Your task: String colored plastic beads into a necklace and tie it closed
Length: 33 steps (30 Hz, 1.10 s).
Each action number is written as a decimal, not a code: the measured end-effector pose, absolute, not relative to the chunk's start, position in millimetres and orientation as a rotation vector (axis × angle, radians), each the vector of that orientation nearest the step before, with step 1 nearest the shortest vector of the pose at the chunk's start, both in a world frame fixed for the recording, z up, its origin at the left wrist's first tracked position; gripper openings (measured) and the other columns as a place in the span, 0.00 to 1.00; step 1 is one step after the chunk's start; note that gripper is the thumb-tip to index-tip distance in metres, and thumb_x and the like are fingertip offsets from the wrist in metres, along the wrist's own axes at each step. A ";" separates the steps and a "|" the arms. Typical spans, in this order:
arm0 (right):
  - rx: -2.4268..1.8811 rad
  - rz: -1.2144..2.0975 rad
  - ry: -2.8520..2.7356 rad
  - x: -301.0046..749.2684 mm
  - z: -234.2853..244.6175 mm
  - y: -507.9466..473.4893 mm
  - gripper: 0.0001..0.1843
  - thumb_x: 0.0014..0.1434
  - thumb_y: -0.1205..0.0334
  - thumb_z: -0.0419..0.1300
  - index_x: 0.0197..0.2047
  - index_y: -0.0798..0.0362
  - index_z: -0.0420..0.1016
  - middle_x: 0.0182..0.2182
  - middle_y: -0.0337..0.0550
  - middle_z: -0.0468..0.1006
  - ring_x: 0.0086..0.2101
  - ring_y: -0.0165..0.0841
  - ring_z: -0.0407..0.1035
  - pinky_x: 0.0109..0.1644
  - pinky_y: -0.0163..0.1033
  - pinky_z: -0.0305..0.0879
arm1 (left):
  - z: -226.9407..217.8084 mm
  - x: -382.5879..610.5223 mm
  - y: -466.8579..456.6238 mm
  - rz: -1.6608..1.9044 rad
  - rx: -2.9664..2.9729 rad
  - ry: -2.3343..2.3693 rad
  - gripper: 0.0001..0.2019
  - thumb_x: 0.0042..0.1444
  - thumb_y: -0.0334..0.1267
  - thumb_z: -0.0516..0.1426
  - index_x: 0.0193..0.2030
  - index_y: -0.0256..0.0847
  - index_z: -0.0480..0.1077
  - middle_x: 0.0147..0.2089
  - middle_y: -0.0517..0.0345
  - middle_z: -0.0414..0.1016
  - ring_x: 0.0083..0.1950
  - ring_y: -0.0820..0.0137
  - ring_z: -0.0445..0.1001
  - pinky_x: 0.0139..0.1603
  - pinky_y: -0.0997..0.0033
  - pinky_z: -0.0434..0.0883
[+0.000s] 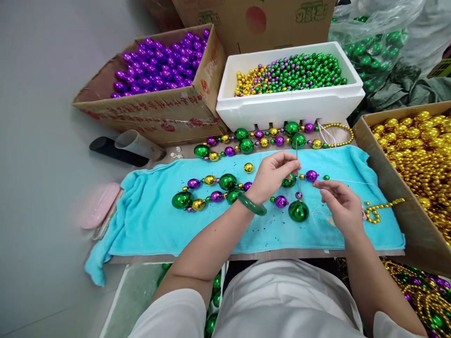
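My left hand [273, 171], with a green bangle [251, 203] on its wrist, is closed in a pinch on a long thin needle [298, 182]. Below the fingers, a small purple bead [299, 195] and a big green bead [299, 211] line up with the needle's lower end. My right hand [341, 204] is beside a purple bead [312, 175], thumb and fingertips nearly together; what they hold is too small to make out. A partly strung bead necklace [182, 200] loops over the blue towel [148, 234], partly hidden by my left hand.
A finished-looking bead strand [245, 146] lies behind the towel. Further back stand a cardboard box [148, 110] of purple beads and a white foam box [282, 110] of mixed beads. At right is a box [387, 173] of gold beads. A loose gold bead [248, 167] rests on the towel.
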State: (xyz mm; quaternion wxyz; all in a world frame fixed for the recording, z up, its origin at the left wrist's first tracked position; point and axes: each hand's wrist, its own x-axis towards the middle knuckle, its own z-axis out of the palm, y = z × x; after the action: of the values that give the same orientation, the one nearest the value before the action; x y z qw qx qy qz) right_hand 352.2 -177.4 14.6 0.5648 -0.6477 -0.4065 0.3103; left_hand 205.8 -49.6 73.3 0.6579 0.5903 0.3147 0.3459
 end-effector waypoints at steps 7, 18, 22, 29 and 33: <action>-1.319 1.186 -0.833 330.4 18.7 -145.9 0.14 0.50 0.52 0.64 0.34 0.54 0.73 0.23 0.39 0.76 0.18 0.24 0.60 0.18 0.31 0.53 | 77.6 211.4 -49.3 0.861 1.276 0.702 0.03 0.54 0.33 0.59 0.31 0.38 0.69 0.29 0.60 0.72 0.30 0.76 0.70 0.33 0.74 0.69; -1.165 1.389 -0.634 338.3 0.4 -154.3 0.12 0.50 0.55 0.66 0.31 0.54 0.70 0.16 0.32 0.65 0.17 0.23 0.56 0.18 0.29 0.49 | 51.8 181.1 -9.5 0.758 1.589 0.915 0.09 0.59 0.41 0.54 0.36 0.39 0.70 0.36 0.56 0.75 0.37 0.72 0.73 0.42 0.69 0.70; -1.134 1.313 -0.602 340.1 6.0 -160.0 0.10 0.50 0.58 0.66 0.31 0.54 0.72 0.15 0.33 0.64 0.17 0.23 0.56 0.18 0.29 0.48 | 29.8 151.2 26.6 0.369 2.178 1.477 0.06 0.52 0.36 0.60 0.37 0.39 0.74 0.46 0.49 0.74 0.54 0.58 0.69 0.59 0.56 0.62; -1.232 1.238 -0.676 331.3 7.9 -171.7 0.10 0.52 0.56 0.65 0.31 0.54 0.73 0.15 0.33 0.65 0.17 0.24 0.57 0.19 0.30 0.51 | 12.5 138.1 34.1 0.498 1.680 1.482 0.07 0.50 0.34 0.62 0.37 0.38 0.72 0.42 0.51 0.74 0.51 0.62 0.72 0.58 0.58 0.67; -1.318 1.192 -0.803 321.2 -0.3 -180.4 0.10 0.54 0.55 0.63 0.34 0.55 0.75 0.16 0.34 0.65 0.19 0.24 0.58 0.21 0.31 0.53 | 33.6 149.7 20.4 0.761 0.930 1.046 0.10 0.58 0.43 0.57 0.36 0.37 0.69 0.35 0.54 0.74 0.38 0.72 0.76 0.48 0.66 0.74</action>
State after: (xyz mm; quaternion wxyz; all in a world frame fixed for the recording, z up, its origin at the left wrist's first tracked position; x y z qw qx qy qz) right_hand 321.2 -180.4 -0.3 0.5610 -0.5596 -0.3408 0.5060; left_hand 149.7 20.4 33.6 0.6992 0.4175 0.4692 0.3416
